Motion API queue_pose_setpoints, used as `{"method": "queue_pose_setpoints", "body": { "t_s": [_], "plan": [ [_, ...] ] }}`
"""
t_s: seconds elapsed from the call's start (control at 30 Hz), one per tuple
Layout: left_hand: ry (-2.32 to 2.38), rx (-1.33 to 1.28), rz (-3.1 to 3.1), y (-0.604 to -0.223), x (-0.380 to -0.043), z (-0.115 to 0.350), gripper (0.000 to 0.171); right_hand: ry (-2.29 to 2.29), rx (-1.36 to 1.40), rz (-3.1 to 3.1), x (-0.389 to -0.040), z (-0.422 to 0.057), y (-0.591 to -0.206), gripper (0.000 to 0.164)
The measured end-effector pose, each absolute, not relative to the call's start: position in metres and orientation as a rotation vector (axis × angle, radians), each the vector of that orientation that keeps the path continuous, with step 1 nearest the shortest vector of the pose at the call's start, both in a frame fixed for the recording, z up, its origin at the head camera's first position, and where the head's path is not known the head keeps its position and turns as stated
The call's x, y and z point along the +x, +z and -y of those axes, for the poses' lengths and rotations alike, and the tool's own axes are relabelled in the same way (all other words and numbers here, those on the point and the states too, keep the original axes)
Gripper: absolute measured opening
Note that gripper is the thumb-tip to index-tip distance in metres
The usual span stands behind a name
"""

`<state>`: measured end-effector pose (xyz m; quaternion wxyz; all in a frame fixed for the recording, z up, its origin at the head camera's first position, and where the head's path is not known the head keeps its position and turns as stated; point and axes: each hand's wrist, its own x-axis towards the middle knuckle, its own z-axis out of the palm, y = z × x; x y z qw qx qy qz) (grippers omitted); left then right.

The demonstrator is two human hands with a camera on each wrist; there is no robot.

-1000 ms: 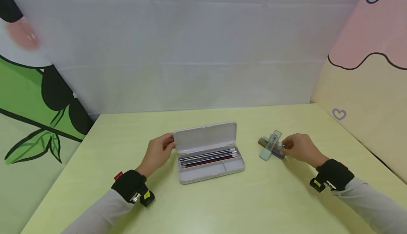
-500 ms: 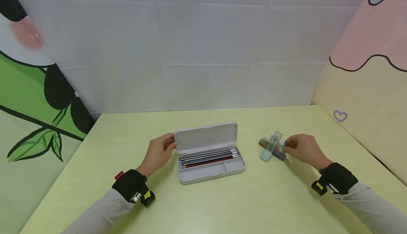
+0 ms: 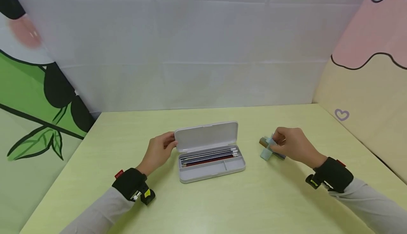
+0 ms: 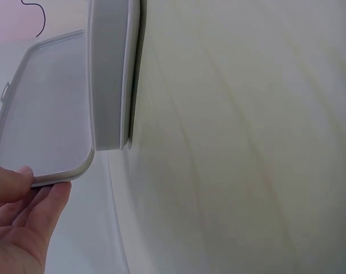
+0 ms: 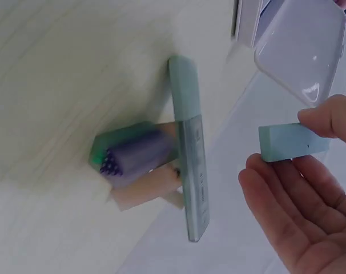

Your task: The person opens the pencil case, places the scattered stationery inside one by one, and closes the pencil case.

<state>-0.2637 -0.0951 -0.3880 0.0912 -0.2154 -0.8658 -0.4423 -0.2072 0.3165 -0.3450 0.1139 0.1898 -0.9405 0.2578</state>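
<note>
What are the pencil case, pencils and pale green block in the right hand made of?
Pencil case: probably plastic, smooth and slightly glossy; its grey lid catches bright spots. Pencils: likely painted wood, from their slim coloured shafts and pale ends; finish too small to tell. Pale green block: perhaps rubber, matte, since it shows no shine.

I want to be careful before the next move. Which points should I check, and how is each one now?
1. Lid open: ok, raised from the pencil case.
2. Left hand on the lid: ok, it pinches the edge.
3. Right hand on the pale green block: ok, held between thumb and fingers.
4. Pencils inside: ok, they lie along the pencil case's rear side.
5. Other small items inside: not ok, the clear-and-green flat box and the purple cylinder lie outside.
6. Front section large enough for the block: cannot tell.
</note>
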Motion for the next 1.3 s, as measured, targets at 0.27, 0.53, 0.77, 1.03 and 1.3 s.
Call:
{"method": "queue_pose_setpoints", "body": {
  "t_s": [0.27, 0.53, 0.77, 1.03, 1.3],
  "plan": [
    [-1.313, -0.651, 2.568, -0.386, -0.262, 0.096, 0.029, 0.750, 0.958, 2.779, -0.217, -0.274, -0.351, 0.015],
    [-1.313, -0.635, 2.572, -0.388, -0.262, 0.095, 0.029, 0.580, 1.125, 2.718, -0.219, -0.230, -0.366, 0.013],
    [-1.304, -0.648, 2.556, -0.388, -0.262, 0.095, 0.028, 0.401, 1.122, 2.642, -0.222, -0.213, -0.376, 0.013],
    [-1.282, -0.647, 2.564, -0.389, -0.262, 0.095, 0.026, 0.420, 1.090, 2.659, -0.221, -0.209, -0.381, 0.011],
    [-1.281, -0.645, 2.576, -0.387, -0.262, 0.094, 0.025, 0.411, 1.061, 2.638, -0.220, -0.209, -0.385, 0.011]
  ]
}}
